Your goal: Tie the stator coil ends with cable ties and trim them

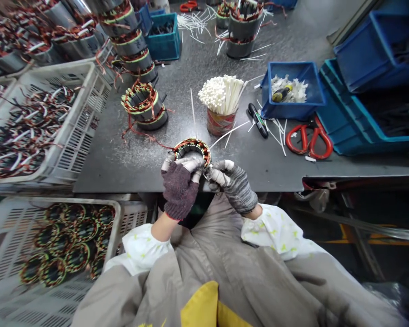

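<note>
A motor stator (192, 146) with copper windings and a pale green rim rests at the front edge of the dark table. My left hand (181, 185), in a dark purple knit glove with pale fingertip wraps, grips its near side, fingers over the ring. At the stator's right side, my right hand (232, 184), gloved in grey, has its fingers pinched together; what lies between them is too small to make out. One white strip (230, 134) reaches from the ring toward the upper right. A red wire lead runs off to the left.
A cup (221, 121) of white cable ties stands behind the stator. To the right are a black-and-green cutter (258, 121), red-handled scissors (309, 140) and a blue bin (293, 109). Stacked stators (146, 106) stand left. White crates (85, 95) with stators flank the table.
</note>
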